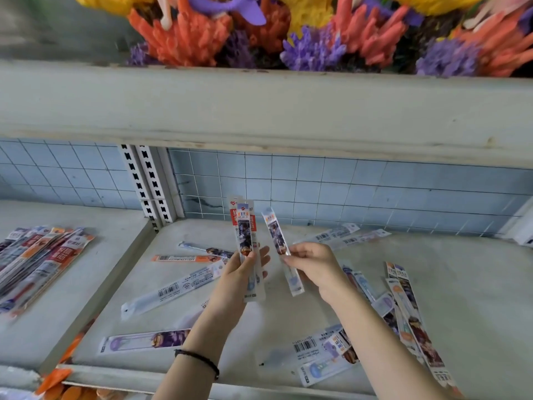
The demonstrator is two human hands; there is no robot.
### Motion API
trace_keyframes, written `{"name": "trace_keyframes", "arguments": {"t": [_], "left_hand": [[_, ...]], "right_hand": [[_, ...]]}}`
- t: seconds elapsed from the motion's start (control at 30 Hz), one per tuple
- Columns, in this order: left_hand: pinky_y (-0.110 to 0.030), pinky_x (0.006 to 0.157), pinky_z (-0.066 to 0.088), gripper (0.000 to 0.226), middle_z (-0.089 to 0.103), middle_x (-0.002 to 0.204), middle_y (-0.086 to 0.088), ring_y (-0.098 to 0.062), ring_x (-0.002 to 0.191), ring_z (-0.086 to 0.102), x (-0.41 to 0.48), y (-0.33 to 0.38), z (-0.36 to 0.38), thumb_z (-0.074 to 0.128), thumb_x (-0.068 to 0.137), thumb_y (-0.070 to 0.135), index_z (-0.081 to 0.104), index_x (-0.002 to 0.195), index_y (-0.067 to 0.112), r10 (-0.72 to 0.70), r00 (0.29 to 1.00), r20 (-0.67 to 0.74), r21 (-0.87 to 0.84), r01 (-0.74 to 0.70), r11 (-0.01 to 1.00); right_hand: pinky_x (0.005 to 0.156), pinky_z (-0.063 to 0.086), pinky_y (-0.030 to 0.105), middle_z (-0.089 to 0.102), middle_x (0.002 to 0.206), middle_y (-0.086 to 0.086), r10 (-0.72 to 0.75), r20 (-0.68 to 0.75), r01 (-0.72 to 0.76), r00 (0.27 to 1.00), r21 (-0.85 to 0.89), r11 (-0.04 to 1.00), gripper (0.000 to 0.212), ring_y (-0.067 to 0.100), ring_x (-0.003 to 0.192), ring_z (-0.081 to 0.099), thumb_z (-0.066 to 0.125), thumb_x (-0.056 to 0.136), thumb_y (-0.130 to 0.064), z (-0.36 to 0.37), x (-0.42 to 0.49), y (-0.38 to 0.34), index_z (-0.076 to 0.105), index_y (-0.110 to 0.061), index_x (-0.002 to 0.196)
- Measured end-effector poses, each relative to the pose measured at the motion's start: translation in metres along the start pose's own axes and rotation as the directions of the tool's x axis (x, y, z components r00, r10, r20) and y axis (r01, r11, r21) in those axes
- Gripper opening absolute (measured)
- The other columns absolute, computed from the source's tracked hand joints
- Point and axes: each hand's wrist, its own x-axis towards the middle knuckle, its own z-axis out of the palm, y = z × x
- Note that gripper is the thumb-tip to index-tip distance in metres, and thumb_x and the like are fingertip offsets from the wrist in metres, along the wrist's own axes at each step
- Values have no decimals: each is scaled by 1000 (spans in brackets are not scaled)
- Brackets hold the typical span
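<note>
left hand: (pixel 245 267) grips a small upright stack of long narrow plastic pen packets (pixel 245 235), thumb across the front, fingers curled behind; red-labelled ones at the back, a purple-printed one in front. Held above the middle of the shelf.
right hand: (pixel 310 262) pinches a single long clear packet with purple print (pixel 278 235) between thumb and fingertips, near its middle; packet tilted, top leaning left toward the stack, not touching it.
gap: the two held items sit just beside each other, apart.
shelf: pale grey metal shelf tray (pixel 461 284), both hands over it; blue tiled wire-grid back panel (pixel 346 180) at the far side.
loose packets: more of the same lie flat and scattered on the shelf. A barcode-side-up one (pixel 173 287) left of the left wrist, a purple one (pixel 144 340) near-left, an orange one (pixel 184 258) far-left, a cluster (pixel 403 313) to the right under the right forearm.
left bay: fanned pile of red and orange packets (pixel 43 255) on the neighbouring shelf.
above: upper shelf edge (pixel 259 111) with orange, purple and yellow artificial coral-like decorations (pixel 317 33).
wrist: dark braided band (pixel 199 360) on the left wrist.
</note>
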Motion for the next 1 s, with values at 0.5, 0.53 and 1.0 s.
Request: {"name": "trace_keyframes", "arguments": {"t": [0.5,0.53,1.0], "left_hand": [[-44,90,53,26,71,109,-17,-28,96,70,9,-10,10,53,89,15,64,110,2,-24,990,136,-236,56,970],[-43,90,54,23,71,108,-17,-28,94,71,10,-10,9,52,90,14,61,109,3,-13,992,126,-261,46,964],[-36,70,60,25,72,94,-18,-26,71,71,9,-15,14,55,86,15,53,109,5,-17,979,204,-263,72,962]], "right_hand": [[60,53,23,73,83,0,-22,149,29,989,-49,998,14,10,67,65,72,83,-22,-19,-23,2,71,-11,91],[64,53,22,72,84,-4,-61,78,74,995,-172,982,13,10,71,66,72,83,-28,-28,-21,6,71,-17,90],[66,44,29,66,101,2,-173,-147,-12,974,-796,606,38,18,83,59,74,73,-43,-71,-26,29,70,-15,99]]}}
